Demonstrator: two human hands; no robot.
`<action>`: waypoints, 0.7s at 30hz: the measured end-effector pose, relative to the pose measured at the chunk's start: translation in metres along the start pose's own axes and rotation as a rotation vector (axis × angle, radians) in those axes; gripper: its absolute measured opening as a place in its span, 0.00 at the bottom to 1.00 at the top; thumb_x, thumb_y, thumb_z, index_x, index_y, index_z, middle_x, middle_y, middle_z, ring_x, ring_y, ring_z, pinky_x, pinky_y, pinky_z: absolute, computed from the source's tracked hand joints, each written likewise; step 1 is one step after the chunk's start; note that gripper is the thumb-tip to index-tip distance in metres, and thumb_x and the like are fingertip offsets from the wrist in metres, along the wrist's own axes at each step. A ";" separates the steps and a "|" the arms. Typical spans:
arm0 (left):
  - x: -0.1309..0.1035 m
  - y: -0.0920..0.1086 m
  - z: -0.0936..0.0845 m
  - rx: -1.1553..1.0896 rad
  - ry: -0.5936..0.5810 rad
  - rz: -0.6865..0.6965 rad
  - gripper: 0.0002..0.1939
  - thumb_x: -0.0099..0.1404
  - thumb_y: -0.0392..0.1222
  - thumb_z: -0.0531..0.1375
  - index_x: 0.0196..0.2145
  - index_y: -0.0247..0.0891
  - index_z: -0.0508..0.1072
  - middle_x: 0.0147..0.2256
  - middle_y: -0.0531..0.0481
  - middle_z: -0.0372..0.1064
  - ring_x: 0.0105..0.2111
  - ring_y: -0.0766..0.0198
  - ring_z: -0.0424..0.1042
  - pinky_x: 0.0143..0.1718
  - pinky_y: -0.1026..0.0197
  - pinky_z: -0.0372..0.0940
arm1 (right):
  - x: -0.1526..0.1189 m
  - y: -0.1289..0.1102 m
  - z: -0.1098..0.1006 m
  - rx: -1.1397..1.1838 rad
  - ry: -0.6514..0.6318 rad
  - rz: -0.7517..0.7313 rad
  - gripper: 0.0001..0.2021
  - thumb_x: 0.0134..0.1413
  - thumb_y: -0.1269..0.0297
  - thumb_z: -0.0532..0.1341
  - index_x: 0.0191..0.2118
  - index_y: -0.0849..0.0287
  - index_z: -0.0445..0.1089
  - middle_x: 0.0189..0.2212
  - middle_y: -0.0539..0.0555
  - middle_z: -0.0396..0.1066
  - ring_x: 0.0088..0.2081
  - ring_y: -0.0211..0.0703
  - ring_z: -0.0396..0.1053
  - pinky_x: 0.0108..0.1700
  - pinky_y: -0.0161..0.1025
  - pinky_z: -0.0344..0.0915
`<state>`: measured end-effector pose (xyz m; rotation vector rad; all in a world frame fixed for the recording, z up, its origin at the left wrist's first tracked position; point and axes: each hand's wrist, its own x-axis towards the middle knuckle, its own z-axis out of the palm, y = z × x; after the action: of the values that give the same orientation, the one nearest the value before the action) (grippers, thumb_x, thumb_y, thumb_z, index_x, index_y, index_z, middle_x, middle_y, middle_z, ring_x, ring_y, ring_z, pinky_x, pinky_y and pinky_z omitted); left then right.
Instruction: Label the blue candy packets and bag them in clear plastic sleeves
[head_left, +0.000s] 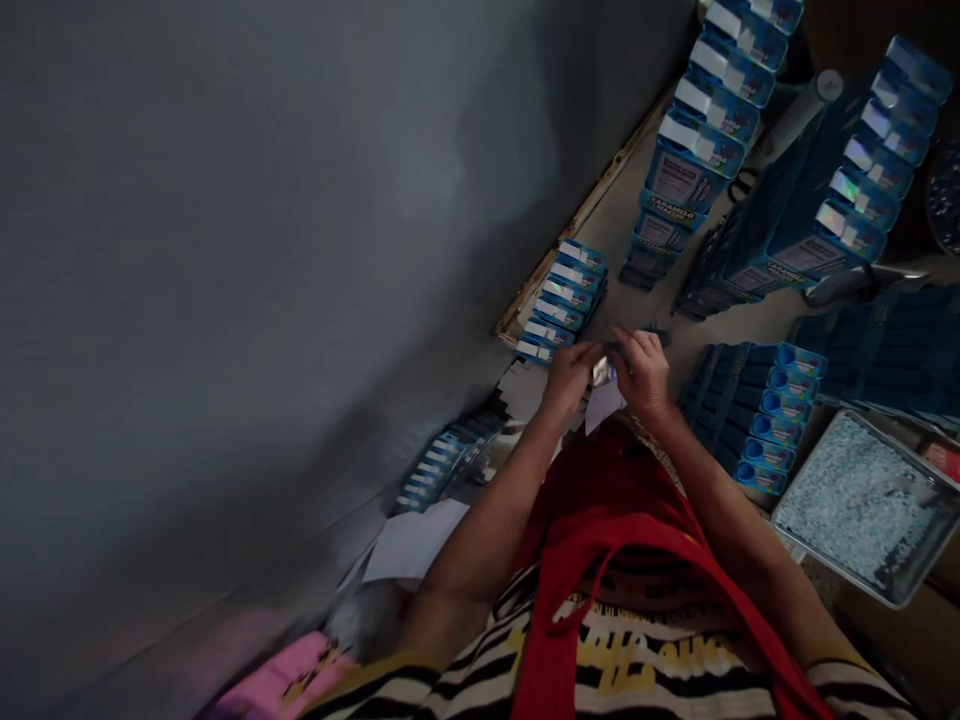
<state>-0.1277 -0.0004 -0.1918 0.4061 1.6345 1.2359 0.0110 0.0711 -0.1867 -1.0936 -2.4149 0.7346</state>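
At the left, a grey wall (225, 250) is seen, and just beyond the hands a row of blue packs (564, 296) is set along its foot. Next, the left hand (570, 376) is found, with its fingers bent and clamped on the left side of a small silvery piece (603, 371). This piece is held directly between the two hands, so it lies to the right of the left hand and to the left of the right hand (646, 375), by which it is pinched also. Neither hand can be called nearer, since it is touched by both. Its long axis is too much covered to be told. At its near side a white paper (602, 406) is shown, slanted toward the near left; whether they are joined cannot be told. Farther right, blue boxes (780, 420) are stacked, well apart from the fingers.
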 end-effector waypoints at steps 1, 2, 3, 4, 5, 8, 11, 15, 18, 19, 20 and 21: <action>-0.004 0.001 0.001 -0.039 -0.006 -0.032 0.18 0.64 0.56 0.67 0.34 0.36 0.82 0.29 0.50 0.75 0.31 0.61 0.71 0.33 0.61 0.65 | -0.001 -0.002 -0.003 -0.003 -0.007 -0.026 0.19 0.74 0.65 0.56 0.62 0.58 0.77 0.58 0.62 0.79 0.58 0.54 0.72 0.65 0.52 0.69; -0.008 0.003 0.002 -0.075 -0.011 -0.057 0.19 0.64 0.57 0.68 0.34 0.36 0.82 0.28 0.50 0.74 0.30 0.62 0.71 0.33 0.61 0.65 | -0.001 -0.004 -0.007 -0.006 -0.016 -0.050 0.19 0.75 0.65 0.56 0.62 0.58 0.77 0.58 0.62 0.79 0.58 0.54 0.72 0.64 0.52 0.69; -0.011 0.006 0.001 -0.110 -0.020 -0.073 0.20 0.63 0.58 0.69 0.34 0.36 0.81 0.29 0.50 0.73 0.31 0.62 0.71 0.34 0.61 0.67 | -0.002 -0.006 -0.010 -0.011 -0.019 -0.068 0.18 0.76 0.64 0.56 0.62 0.58 0.77 0.57 0.62 0.79 0.58 0.54 0.72 0.64 0.52 0.69; -0.013 0.010 0.001 -0.141 -0.037 -0.082 0.20 0.62 0.58 0.70 0.35 0.36 0.81 0.29 0.50 0.73 0.31 0.62 0.71 0.35 0.61 0.68 | -0.002 -0.008 -0.013 -0.020 -0.019 -0.081 0.18 0.76 0.64 0.55 0.62 0.58 0.77 0.57 0.62 0.80 0.58 0.54 0.72 0.65 0.53 0.69; -0.015 0.014 0.000 -0.171 -0.062 -0.089 0.20 0.61 0.59 0.71 0.35 0.36 0.81 0.30 0.51 0.74 0.32 0.62 0.72 0.36 0.61 0.69 | -0.002 -0.011 -0.015 -0.033 -0.015 -0.087 0.18 0.76 0.64 0.55 0.62 0.58 0.78 0.57 0.62 0.80 0.58 0.54 0.72 0.65 0.53 0.69; -0.014 0.022 -0.001 -0.254 -0.144 -0.130 0.21 0.59 0.58 0.73 0.36 0.36 0.81 0.31 0.51 0.75 0.33 0.62 0.73 0.37 0.61 0.70 | -0.001 -0.015 -0.016 -0.097 -0.015 -0.089 0.18 0.77 0.65 0.55 0.62 0.58 0.78 0.57 0.62 0.80 0.59 0.55 0.72 0.66 0.54 0.68; -0.008 0.018 0.002 -0.347 -0.138 -0.248 0.20 0.57 0.55 0.75 0.34 0.35 0.80 0.31 0.51 0.75 0.33 0.62 0.73 0.35 0.61 0.69 | -0.003 -0.014 -0.008 -0.155 -0.084 -0.068 0.18 0.77 0.66 0.56 0.62 0.61 0.78 0.56 0.64 0.80 0.59 0.56 0.73 0.67 0.54 0.68; -0.004 0.000 0.007 -0.416 -0.057 -0.329 0.14 0.59 0.49 0.73 0.32 0.36 0.79 0.32 0.49 0.76 0.35 0.61 0.74 0.37 0.61 0.70 | -0.016 -0.009 0.009 -0.156 -0.236 -0.034 0.21 0.74 0.71 0.56 0.66 0.66 0.74 0.63 0.68 0.75 0.66 0.58 0.70 0.72 0.54 0.66; -0.005 -0.010 0.006 -0.460 -0.017 -0.352 0.09 0.58 0.43 0.72 0.31 0.36 0.78 0.34 0.48 0.78 0.36 0.61 0.75 0.38 0.60 0.71 | -0.034 -0.005 0.021 -0.102 -0.311 -0.051 0.26 0.71 0.75 0.55 0.70 0.70 0.69 0.69 0.71 0.69 0.73 0.60 0.63 0.76 0.56 0.62; -0.006 -0.012 0.004 -0.467 -0.013 -0.352 0.08 0.57 0.42 0.71 0.31 0.37 0.78 0.34 0.47 0.78 0.37 0.60 0.76 0.39 0.60 0.71 | -0.041 -0.004 0.024 -0.080 -0.322 -0.061 0.27 0.70 0.75 0.55 0.71 0.71 0.67 0.70 0.72 0.67 0.75 0.60 0.60 0.76 0.57 0.62; -0.007 -0.014 0.002 -0.462 -0.019 -0.347 0.08 0.57 0.42 0.71 0.31 0.37 0.78 0.34 0.46 0.78 0.38 0.59 0.76 0.40 0.59 0.72 | -0.046 -0.003 0.026 -0.059 -0.326 -0.073 0.28 0.70 0.75 0.54 0.72 0.71 0.66 0.71 0.71 0.66 0.76 0.60 0.58 0.76 0.58 0.62; -0.009 -0.015 0.000 -0.449 -0.032 -0.339 0.08 0.58 0.42 0.70 0.31 0.37 0.78 0.35 0.46 0.78 0.39 0.57 0.77 0.41 0.58 0.72 | -0.051 -0.002 0.028 -0.041 -0.328 -0.086 0.28 0.70 0.75 0.53 0.73 0.70 0.65 0.72 0.71 0.65 0.77 0.59 0.57 0.77 0.58 0.62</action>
<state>-0.1191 -0.0129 -0.1999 -0.1265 1.2817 1.2771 0.0262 0.0217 -0.2145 -0.9374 -2.7418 0.8988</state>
